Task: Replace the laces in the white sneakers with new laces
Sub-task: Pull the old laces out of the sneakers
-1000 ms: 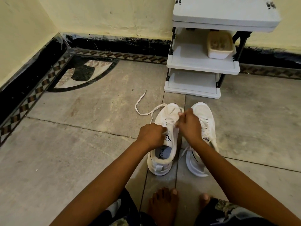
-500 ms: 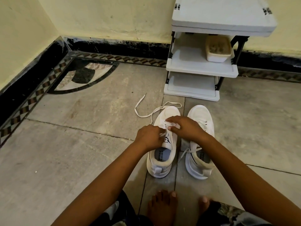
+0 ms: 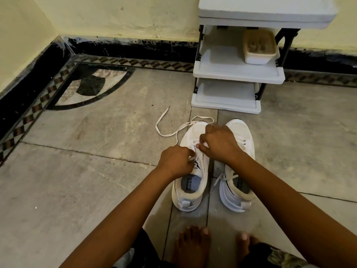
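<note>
If tugged hard, the lace (image 3: pixel 164 130) trailing on the floor (image 3: pixel 96 180) in front of the white rack (image 3: pixel 237 74) is risking a snag or a skipped eyelet. Over one white sneaker (image 3: pixel 190 192) before the rack, the left hand (image 3: pixel 176 163) is pinching lace beside the tongue while the right hand (image 3: pixel 218 144) is pinching a crossing nearer the rack.

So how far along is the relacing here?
Done: nothing finished. One lace trails loose on the floor past the toe of the left sneaker. In hand: left hand and right hand pinch that lace over the left sneaker's eyelets; pulling out or threading in, I cannot tell. Left: the right sneaker, still laced, ends dangling by its collar.
</note>
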Available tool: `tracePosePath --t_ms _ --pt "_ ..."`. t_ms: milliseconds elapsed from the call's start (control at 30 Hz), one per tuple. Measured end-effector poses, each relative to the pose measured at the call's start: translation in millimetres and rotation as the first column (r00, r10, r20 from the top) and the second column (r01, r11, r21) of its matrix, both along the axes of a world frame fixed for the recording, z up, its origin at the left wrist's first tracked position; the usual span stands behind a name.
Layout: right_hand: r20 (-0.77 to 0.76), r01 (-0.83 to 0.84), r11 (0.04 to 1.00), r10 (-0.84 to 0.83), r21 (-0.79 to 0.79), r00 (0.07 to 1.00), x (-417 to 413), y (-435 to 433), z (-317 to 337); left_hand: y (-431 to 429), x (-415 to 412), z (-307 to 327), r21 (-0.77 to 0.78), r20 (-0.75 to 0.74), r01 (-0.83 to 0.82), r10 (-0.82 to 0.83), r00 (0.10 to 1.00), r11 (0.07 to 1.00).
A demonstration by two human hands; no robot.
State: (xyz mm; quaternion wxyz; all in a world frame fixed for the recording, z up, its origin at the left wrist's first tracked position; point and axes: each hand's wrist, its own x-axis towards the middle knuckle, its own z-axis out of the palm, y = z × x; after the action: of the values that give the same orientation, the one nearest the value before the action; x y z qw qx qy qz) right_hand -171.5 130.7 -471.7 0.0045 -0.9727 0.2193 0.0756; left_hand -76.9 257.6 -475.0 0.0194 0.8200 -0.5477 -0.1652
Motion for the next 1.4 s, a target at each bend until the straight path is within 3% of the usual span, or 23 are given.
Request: tracePosePath --t_ms 233,533,767,833,933,1033,1233,1300,1333,1400 --pt "-0.043 -0.051 0.985 0.044 -0.164 0.998 9.6 8.6 2.3 2.3 -0.1 -3.0 -0.027 -0.001 -0.014 0.014 1.0 1.0" --pt "0.062 0.045 0.998 -0.041 -0.052 0.997 -14.9 17.3 -6.1 3.4 0.1 -4.7 -0.031 0.011 -0.017 0.017 1.0 0.999" --pt "-0.109 0.305 0.946 -0.317 -0.111 0.942 -29.7 13.8 2.2 3.8 -2.9 -2.2 -0.011 0.033 -0.004 0.005 0.999 1.0" --pt "-0.01 0.32 0.946 -0.321 -0.046 0.947 -27.1 13.8 6.3 3.3 -4.2 -2.0 -0.004 0.045 0.001 -0.001 0.999 1.0" --pt "0.19 0.26 0.939 -0.304 0.223 0.934 -15.7 12.6 11.3 2.3 -4.6 -3.4 0.004 0.055 0.001 -0.001 0.998 1.0" --pt "0.047 0.246 0.898 -0.281 0.364 0.958 2.3 11.5 10.5 0.7 -3.2 -3.6 0.008 0.039 -0.007 0.006 0.999 1.0" --pt "-0.08 0.309 0.93 -0.299 0.2 0.951 25.3 19.5 2.9 1.8 -2.4 -4.6 -0.019 0.035 -0.005 0.006 0.999 1.0" --pt "-0.098 0.385 0.843 -0.378 0.376 0.921 29.3 12.7 4.2 1.5 -2.1 -4.1 0.0 0.042 0.006 -0.006 0.999 1.0" --pt "-0.115 0.439 0.697 -0.46 0.567 0.88 31.5 7.0 5.4 0.7 -2.3 -3.2 0.008 0.052 0.017 -0.018 0.998 1.0" --pt "-0.206 0.458 0.283 -0.617 0.842 0.76 32.3 1.1 9.7 -1.8 -4.6 -2.1 0.024 0.068 0.04 -0.042 0.997 0.999"
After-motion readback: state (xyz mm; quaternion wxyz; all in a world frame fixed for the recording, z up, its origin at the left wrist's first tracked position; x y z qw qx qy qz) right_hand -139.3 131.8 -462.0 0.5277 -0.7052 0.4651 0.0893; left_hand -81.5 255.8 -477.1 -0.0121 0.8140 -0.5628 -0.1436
